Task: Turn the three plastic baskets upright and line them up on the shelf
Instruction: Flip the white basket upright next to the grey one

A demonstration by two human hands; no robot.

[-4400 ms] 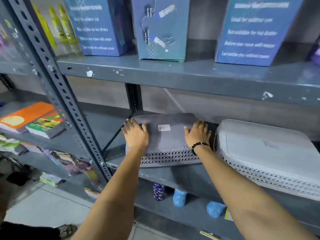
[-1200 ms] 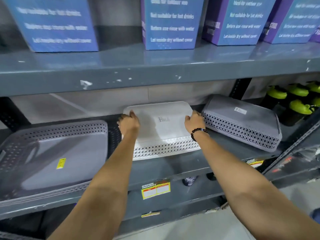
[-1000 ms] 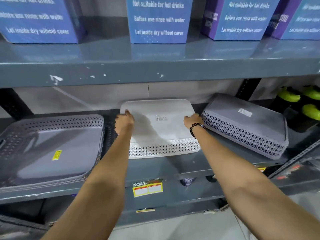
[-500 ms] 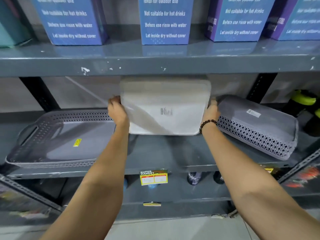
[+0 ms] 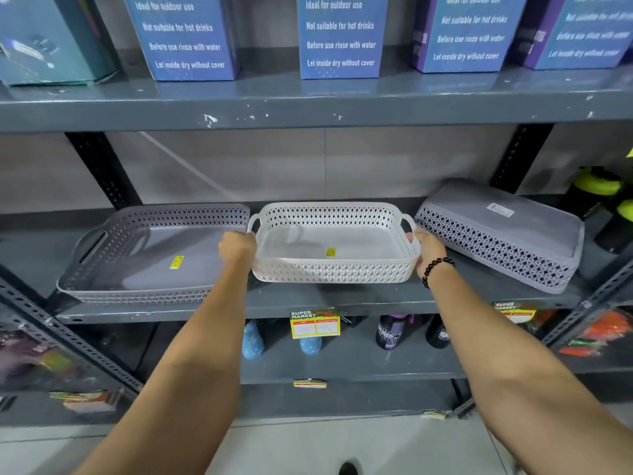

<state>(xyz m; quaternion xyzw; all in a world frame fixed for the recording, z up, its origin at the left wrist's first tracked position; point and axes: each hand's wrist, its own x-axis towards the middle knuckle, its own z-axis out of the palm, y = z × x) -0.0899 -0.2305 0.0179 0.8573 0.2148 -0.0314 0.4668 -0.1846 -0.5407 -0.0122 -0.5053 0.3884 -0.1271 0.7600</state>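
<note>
— Surroundings?
— Grey metal shelf [image 5: 342,299] in a store aisle, blue boxes [image 5: 339,36] on the level above the hands, bottles on the level below the wrists.

— Left hand [image 5: 237,247]?
— Curled shut around the left end of the white basket [image 5: 334,246], knuckles toward the camera, just under that end's handle loop.

— Right hand [image 5: 427,250]?
— Clamped on the basket's right end, thumb side near the handle; black bead bracelet [image 5: 436,270] at the wrist.

— Basket itself?
— Between both hands, open side up, yellow sticker inside. Resting on the shelf or held just clear of it: cannot tell.

— Beside the hands?
— Just left of the left hand, a grey basket [image 5: 150,255], upright, touching or nearly touching the white one. Right of the right hand, another grey basket [image 5: 503,231], upside down, angled, white label on its bottom.

— Hidden or unclear?
— Fingertips of both hands out of sight behind the basket ends. Price tag [image 5: 315,323] print under the forearms too blurred to read. Green-capped bottles [image 5: 599,186] far right cut off by the frame edge.
</note>
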